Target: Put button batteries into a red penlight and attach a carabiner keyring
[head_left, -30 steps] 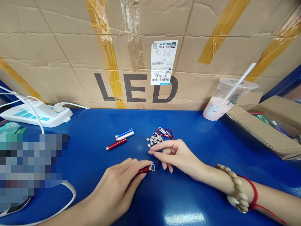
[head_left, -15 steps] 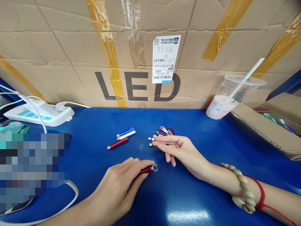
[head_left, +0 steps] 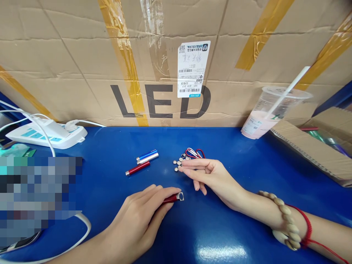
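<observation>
Head view: left hand [head_left: 140, 216] pins small red metal torch [head_left: 172, 198] flat on blue worktop [head_left: 247, 176], grip closed round barrel. Right hand [head_left: 209, 176], fingers loosely apart, reaches heap of silver button cells [head_left: 178, 162]. Picking-up step; next move likely needs fine pinch on single cell.

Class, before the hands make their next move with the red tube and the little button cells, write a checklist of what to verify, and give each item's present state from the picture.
1. Left hand grips the red tube, metal end poking out: ok.
2. Right hand fingertips reach the button cells: ok.
3. A cell is actually pinched between the fingers: cannot tell.
4. Tube's open end faces the cells: cannot tell.
5. Spare tubes lie apart from both hands: ok.
6. Drink cup stands away from the work, near the cardboard box: ok.
</observation>
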### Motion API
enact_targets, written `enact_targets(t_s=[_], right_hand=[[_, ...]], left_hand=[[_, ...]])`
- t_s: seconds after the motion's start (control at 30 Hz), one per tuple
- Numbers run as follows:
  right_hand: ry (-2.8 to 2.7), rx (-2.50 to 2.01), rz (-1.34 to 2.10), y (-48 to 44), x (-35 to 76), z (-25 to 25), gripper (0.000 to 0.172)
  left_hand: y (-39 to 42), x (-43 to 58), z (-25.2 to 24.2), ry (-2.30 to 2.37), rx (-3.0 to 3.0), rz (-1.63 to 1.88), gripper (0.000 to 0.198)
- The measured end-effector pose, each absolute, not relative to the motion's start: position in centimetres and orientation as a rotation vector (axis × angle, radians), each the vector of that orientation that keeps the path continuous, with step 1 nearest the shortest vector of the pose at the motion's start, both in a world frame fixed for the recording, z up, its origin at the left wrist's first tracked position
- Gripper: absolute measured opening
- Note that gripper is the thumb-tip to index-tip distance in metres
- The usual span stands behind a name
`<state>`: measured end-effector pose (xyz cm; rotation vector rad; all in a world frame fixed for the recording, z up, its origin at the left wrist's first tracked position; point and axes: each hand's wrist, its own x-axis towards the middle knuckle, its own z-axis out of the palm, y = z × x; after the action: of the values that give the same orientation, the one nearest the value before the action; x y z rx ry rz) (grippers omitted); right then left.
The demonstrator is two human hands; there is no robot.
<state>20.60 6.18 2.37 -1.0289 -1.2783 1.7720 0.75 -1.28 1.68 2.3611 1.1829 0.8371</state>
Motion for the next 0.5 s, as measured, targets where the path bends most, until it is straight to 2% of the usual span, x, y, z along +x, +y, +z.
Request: enact_targets(t_s=[0.5], right_hand=[[-1.196, -0.992, 1.793, 6.06, 20.53, 2.68, 0.028]], left_hand=[[-1.35, 0.62, 1.66, 1.190, 2.343, 0.821, 0.027]])
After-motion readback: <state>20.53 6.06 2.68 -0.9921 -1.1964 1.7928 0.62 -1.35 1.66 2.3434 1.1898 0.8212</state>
